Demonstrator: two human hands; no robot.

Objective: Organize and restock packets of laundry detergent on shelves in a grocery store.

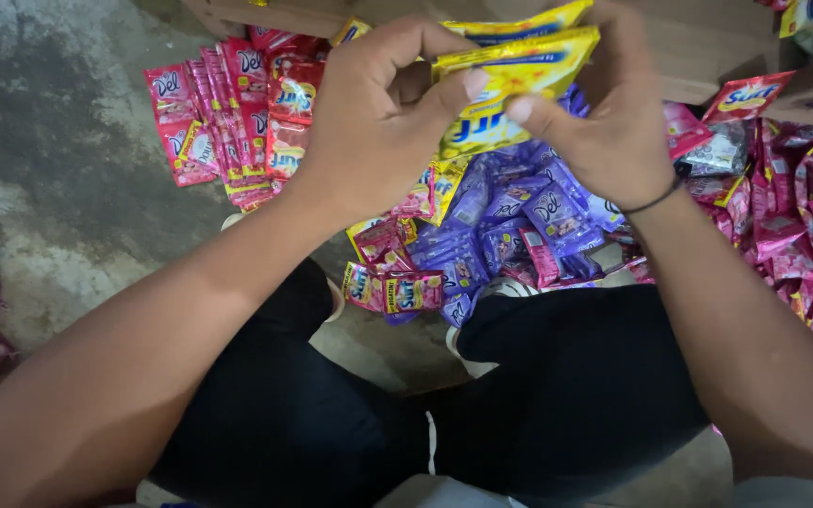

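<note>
As both pinch, left hand, right hand, yellow sachets

Sachet stack between both hands, above sachet pile; knees below.

1. Yellow sachets: flat stack with blue print, top centre, pinched between the fingers of both hands.
2. Red sachets: overlapping rows on the floor, upper left.
3. Purple sachets: loose heap, centre, just below the yellow stack.
4. Magenta sachets: glossy pile, right edge.
5. Red-and-yellow sachets: short strip at the purple heap's near-left edge.
</note>
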